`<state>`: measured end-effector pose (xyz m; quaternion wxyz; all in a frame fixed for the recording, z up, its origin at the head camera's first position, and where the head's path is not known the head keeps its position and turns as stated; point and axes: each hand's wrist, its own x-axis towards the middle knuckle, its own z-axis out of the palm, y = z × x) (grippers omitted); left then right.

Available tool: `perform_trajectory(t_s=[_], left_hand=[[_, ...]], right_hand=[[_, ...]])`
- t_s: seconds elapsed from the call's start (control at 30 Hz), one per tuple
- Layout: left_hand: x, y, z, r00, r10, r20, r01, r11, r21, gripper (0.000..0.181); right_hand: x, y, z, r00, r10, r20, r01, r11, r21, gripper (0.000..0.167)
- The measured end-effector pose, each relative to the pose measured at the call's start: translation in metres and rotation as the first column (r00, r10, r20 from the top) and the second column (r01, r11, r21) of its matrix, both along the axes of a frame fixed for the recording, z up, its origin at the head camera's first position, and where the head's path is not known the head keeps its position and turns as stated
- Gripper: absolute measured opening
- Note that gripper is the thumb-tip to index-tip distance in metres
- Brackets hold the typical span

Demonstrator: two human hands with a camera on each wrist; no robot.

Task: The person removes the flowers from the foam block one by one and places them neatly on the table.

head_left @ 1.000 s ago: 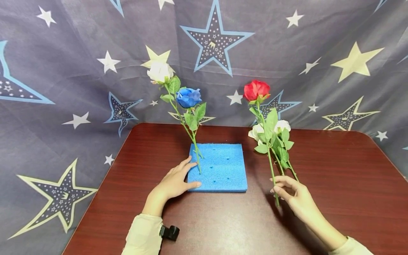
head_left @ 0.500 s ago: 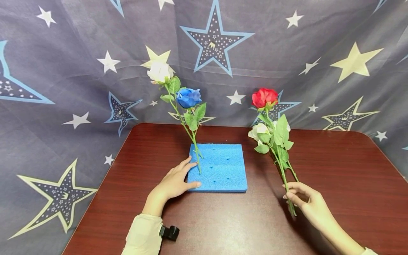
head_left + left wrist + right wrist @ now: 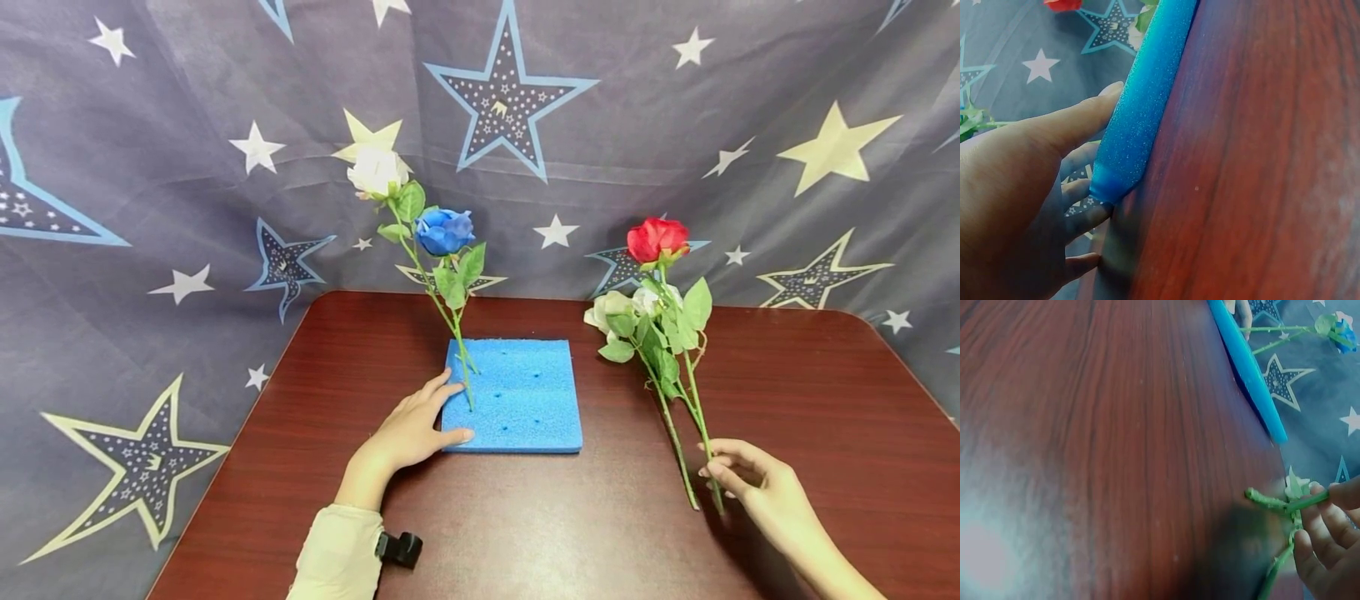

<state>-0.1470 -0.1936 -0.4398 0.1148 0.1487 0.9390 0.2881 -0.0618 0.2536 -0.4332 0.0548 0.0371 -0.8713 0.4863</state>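
A square blue foam block (image 3: 534, 404) with small holes lies on the table. Two artificial roses stand in its left side, leaning left: a white rose (image 3: 377, 171) and a blue rose (image 3: 444, 231). My left hand (image 3: 412, 428) rests on the block's left edge with fingers spread; the left wrist view has the thumb (image 3: 1082, 122) against the foam's side. To the right, my right hand (image 3: 761, 487) pinches the lower stem of a red rose (image 3: 657, 240) between thumb and fingers. Behind its leaves lie white roses (image 3: 609, 310), partly hidden.
The dark red wooden table (image 3: 510, 525) ends at the back against a grey curtain (image 3: 525, 192) printed with stars. A white rose's stem (image 3: 677, 450) reaches toward the front, left of the right hand. A black strap piece (image 3: 400, 548) sits at the left wrist.
My right hand has moved right and toward the front with the red rose, whose bloom has come lower, over the white roses. The left hand and foam block have stayed put.
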Motion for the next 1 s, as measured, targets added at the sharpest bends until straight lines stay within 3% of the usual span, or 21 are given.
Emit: perform_trajectory(t_s=[0.27,0.53,1.0], left_hand=[[0.001,0.000,0.000,1.000,0.001,0.003,-0.001,1.000,-0.003,0.077],[0.001,0.000,-0.001,1.000,0.000,0.000,0.000,1.000,-0.003,0.077],[0.001,0.000,-0.001,1.000,0.002,0.002,-0.002,1.000,0.000,0.077]], right_hand=[[0.001,0.014,-0.001,0.997,-0.051,0.054,0.049,0.998,0.036,0.022],[0.002,0.029,-0.002,0.997,-0.064,0.050,0.063,0.997,0.035,0.018],[0.010,0.061,-0.006,0.973,-0.142,0.180,0.121,0.985,0.123,0.027]])
